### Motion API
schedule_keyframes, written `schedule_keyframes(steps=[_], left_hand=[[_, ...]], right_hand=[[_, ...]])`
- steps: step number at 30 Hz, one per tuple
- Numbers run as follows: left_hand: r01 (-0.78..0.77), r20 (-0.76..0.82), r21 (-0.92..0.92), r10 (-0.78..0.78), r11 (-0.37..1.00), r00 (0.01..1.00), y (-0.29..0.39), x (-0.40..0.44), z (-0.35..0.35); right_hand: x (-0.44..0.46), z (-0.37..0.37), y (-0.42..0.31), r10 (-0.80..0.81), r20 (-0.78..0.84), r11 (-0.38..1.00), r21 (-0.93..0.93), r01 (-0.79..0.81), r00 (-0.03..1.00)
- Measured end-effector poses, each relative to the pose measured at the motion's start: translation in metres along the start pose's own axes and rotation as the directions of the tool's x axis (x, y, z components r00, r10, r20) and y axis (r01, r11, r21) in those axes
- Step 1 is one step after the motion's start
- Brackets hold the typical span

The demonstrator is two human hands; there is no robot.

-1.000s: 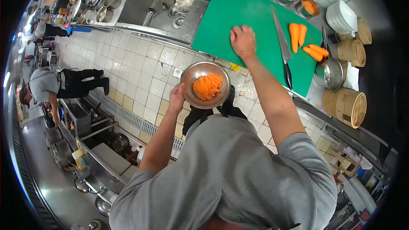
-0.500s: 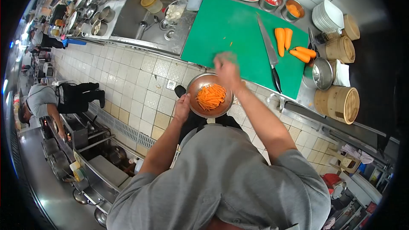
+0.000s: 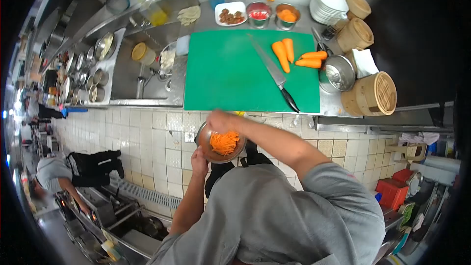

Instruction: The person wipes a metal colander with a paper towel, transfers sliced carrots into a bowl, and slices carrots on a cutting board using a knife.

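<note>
My left hand [image 3: 199, 162] grips the rim of a metal bowl [image 3: 203, 135], which I hold in front of my body, off the worktop. Orange carrot strips [image 3: 224, 143] lie in the bowl. Over the bowl's far rim is my right hand [image 3: 222, 121], its fingers curled but blurred, so whether anything is in them does not show. Beyond it lies a green cutting board [image 3: 221, 78]. A kitchen knife [image 3: 271, 65] rests on the board, its black handle towards the near edge. Several peeled carrots [image 3: 281, 56] lie right of the blade.
Behind the board stand a white dish of brown pieces [image 3: 230, 14] and metal cups [image 3: 258, 15]. A metal pot [image 3: 337, 73] and bamboo steamers [image 3: 370, 93] are on the right. Left is a sink [image 3: 147, 86]. A person [image 3: 56, 174] works at the stove on the far left.
My right hand has come back from the board's near edge to the bowl. Small orange bits on the board are no longer visible. The view has shifted, and the bowl stays in my left hand.
</note>
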State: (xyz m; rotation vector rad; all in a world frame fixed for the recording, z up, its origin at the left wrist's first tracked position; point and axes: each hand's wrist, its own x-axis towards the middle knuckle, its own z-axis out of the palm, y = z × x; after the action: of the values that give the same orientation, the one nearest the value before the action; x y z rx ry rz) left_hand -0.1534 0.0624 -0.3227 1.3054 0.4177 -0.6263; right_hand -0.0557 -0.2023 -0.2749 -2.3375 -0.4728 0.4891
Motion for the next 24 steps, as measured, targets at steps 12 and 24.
schedule_keyframes(steps=[12,24], left_hand=[[-0.280,-0.059,0.146,0.291,0.949,0.955,0.206,-0.064,-0.045],[-0.328,0.284,-0.008,0.317,0.945,0.905,0.296,0.219,0.383]], right_hand=[[-0.302,-0.125,0.004,0.482,-0.648,0.839,0.535,-0.099,0.590],[-0.249,-0.115,-0.019,0.753,-0.606,0.572,0.414,-0.708,0.254]])
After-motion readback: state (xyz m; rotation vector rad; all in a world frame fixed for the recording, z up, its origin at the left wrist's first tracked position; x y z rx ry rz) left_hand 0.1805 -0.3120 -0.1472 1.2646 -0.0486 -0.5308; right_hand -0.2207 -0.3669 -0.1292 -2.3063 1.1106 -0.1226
